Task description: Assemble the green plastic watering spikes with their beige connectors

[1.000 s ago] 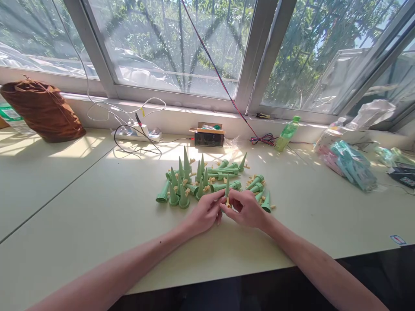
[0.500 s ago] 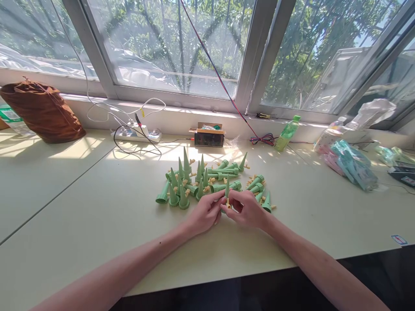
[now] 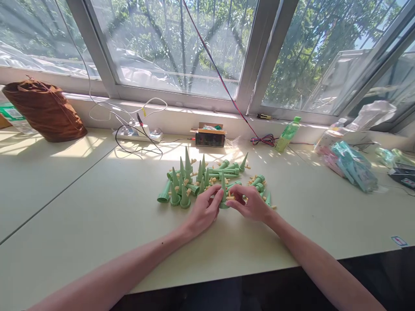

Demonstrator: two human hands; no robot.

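A green cone-shaped plant watering spike (image 3: 223,194) stands upright, point up, between my hands. My left hand (image 3: 206,205) is closed around its left side, fingers partly hidden behind it. From the spike's right side juts a small cream-yellow valve (image 3: 231,198). My right hand (image 3: 251,203) has its thumb and forefinger curled about this valve, thumb below and forefinger above. Just behind my hands lie many similar spikes: several upright ones (image 3: 185,199) at the left, and others on their sides (image 3: 223,171) at the back and right.
Along the wall sit a brown cloth bag (image 3: 45,112), a power strip (image 3: 138,134) with cables, a small open box (image 3: 210,138), coiled wire (image 3: 264,139) and a green bottle (image 3: 288,134). Plastic packets (image 3: 355,166) lie on the table (image 3: 81,224) at the right.
The spike has turned so its valve, which faced me, now points right. My right fingers have spread a little and shifted around the valve; both hands moved slightly.
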